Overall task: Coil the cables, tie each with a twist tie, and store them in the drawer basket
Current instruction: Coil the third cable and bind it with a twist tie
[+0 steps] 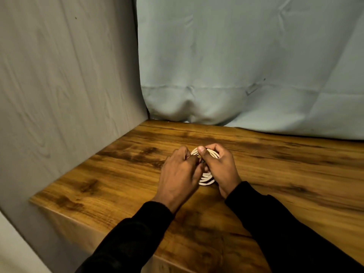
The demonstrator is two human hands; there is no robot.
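Observation:
A white cable (206, 179) wound into a small coil is held between both hands just above the wooden table (275, 166). My right hand (220, 168) grips the coil's right side, with its thumb pressed over the top loops. My left hand (181, 174) closes on the coil's left side, its fingertips pinching something small and dark at the centre, too hidden to name. Only the top and bottom arcs of the coil show. No drawer basket is in view.
A grey wood-grain panel (69, 95) walls the table's left side, and a pale blue cloth (246, 66) hangs along the back. The table's front left corner (37, 200) drops off near my left sleeve.

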